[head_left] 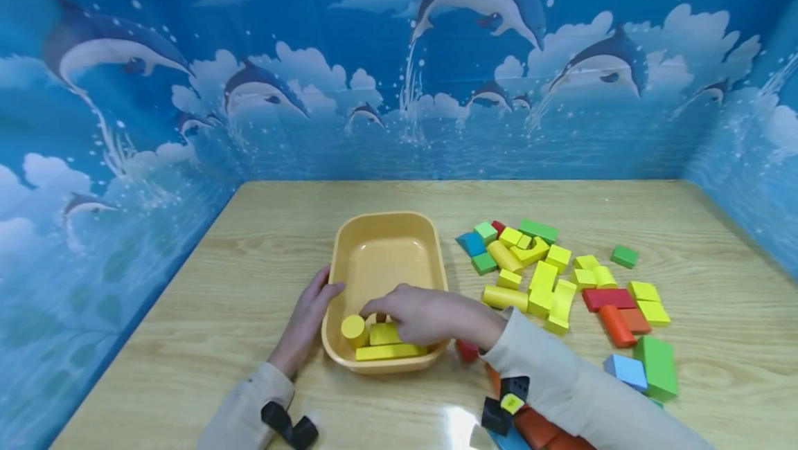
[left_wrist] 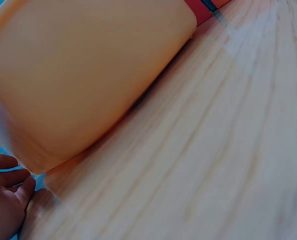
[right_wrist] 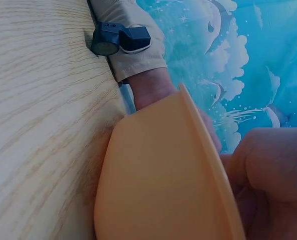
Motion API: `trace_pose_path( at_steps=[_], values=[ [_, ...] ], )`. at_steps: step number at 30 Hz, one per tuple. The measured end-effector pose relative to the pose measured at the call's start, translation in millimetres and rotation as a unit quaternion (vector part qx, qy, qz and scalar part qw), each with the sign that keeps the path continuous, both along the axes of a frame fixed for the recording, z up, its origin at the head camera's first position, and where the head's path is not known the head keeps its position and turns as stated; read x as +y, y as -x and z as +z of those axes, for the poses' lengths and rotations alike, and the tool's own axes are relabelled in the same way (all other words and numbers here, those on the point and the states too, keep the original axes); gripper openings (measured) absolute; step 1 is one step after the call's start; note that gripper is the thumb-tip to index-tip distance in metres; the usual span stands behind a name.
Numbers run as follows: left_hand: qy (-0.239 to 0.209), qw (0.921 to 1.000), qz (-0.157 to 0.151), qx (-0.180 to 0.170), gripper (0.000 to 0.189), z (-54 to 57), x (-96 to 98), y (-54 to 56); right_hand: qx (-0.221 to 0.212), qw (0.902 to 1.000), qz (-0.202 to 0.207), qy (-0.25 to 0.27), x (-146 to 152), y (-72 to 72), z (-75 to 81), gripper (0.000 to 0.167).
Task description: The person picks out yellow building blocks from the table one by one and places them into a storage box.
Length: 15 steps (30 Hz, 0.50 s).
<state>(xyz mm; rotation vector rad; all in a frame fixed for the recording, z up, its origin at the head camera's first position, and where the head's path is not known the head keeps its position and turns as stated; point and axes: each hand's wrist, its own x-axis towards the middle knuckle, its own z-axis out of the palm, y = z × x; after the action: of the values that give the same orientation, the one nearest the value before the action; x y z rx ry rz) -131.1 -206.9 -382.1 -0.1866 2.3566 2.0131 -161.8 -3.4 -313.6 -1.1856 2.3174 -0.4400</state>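
Observation:
In the head view, a tan plastic tub stands on the table. My left hand holds its left side, thumb over the rim and fingers along the outer wall. My right hand reaches inside the near half, fingers bent downward. Its index fingertip is right by an upright yellow cylinder. Under that hand lies a yellow block, partly covered, and I cannot tell whether the fingers pinch it. A long yellow block lies along the near wall. The right wrist view shows bent fingers behind the tub wall.
Right of the tub spreads a loose group of yellow blocks, with green, blue and red ones around it. A large green block stands farther right. Orange-red blocks lie partly under my right forearm. A dolphin-print curtain closes off the back.

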Motion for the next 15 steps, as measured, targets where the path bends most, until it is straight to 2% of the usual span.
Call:
trace_pose_path(
  at_steps=[6,10,13,15],
  values=[
    [0.000,0.9999,0.004,-0.011,0.055,-0.5,1.0,-1.4,-0.001,1.0000,0.008,-0.002,-1,0.0,-0.9,0.056],
    [0.007,0.9999,0.001,-0.010,0.055,0.4,1.2,-0.4,-0.017,0.9993,-0.033,0.000,4,0.8,4.5,0.056],
    [0.008,1.0000,0.001,-0.006,0.055,1.0,0.5,0.9,-0.015,0.9971,-0.074,0.002,11,2.1,11.2,0.050],
    [0.009,0.9999,0.004,-0.004,0.054,1.2,-0.2,1.3,-0.015,0.9962,-0.086,0.006,14,2.0,15.1,0.046]
  ],
)
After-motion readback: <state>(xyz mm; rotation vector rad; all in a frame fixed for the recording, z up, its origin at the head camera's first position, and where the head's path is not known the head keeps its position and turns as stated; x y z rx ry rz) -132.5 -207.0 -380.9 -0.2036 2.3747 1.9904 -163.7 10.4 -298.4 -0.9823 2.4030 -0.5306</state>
